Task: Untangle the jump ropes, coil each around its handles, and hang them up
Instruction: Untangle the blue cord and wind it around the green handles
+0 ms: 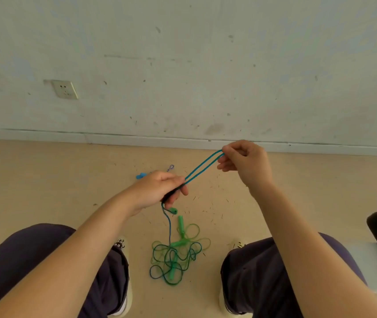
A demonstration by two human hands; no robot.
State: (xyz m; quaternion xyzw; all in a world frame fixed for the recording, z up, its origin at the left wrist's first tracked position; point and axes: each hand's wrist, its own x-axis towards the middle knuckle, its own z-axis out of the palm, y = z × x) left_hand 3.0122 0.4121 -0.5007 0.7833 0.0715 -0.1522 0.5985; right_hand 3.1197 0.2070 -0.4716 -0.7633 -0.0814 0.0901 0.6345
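Colours and patterns in view

Teal rope (202, 166) is showing between the hands; green ropes (178, 255) are lying on tan floor (45, 180); a blue handle (141, 175) and blue-white striped cord (171, 167) are showing; trousers (45, 260) are appearing dark purple.

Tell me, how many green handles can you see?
3 plainly: two crossed on the floor pile, one's tip below the left hand. More may be hidden in the tangle.

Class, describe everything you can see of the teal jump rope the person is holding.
The teal jump rope is a thin, cord-like line. A doubled length runs taut between the left hand, which grips it, and the raised right hand, which pinches its loop. A green handle end shows below the left hand. One strand drops to the tangled pile on the floor.
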